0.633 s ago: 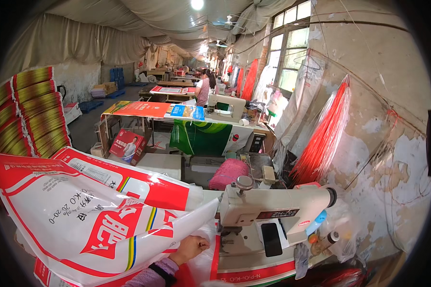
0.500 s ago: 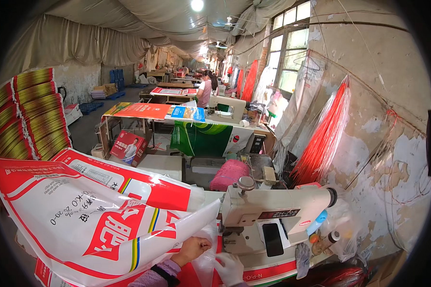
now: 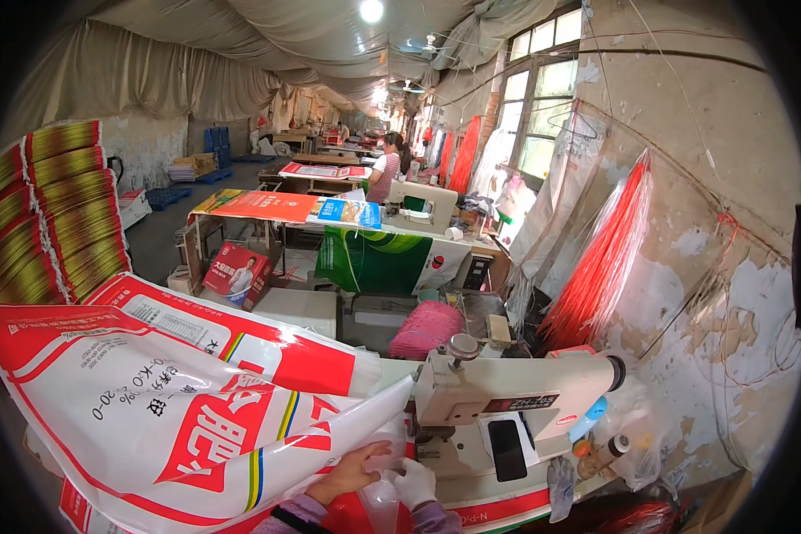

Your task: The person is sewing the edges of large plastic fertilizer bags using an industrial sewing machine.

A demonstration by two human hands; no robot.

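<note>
A large white and red printed woven bag (image 3: 133, 427) lies spread at the left, its right edge curled up. By that edge, my bare left hand (image 3: 349, 473) has its fingers bent on a thin clear plastic liner (image 3: 381, 505). My right hand (image 3: 415, 485), in a white glove, pinches the same film just beside it, and the fingertips nearly meet. The liner hangs between both hands and partly hides them. Right of my hands stands a cream sewing machine (image 3: 507, 387), its needle area close to the glove.
A black phone (image 3: 507, 449) lies on the machine bed. Behind the machine sits a pink thread spool (image 3: 427, 327). Red and white strands (image 3: 596, 258) hang along the right wall. Stacked yellow-red bundles (image 3: 71, 209) stand at the left. Farther off, a person (image 3: 385, 169) works at another table.
My right hand has come up and left, to the film beside my left hand. My left hand has shifted slightly down and left, and its fingers now reach onto the liner.
</note>
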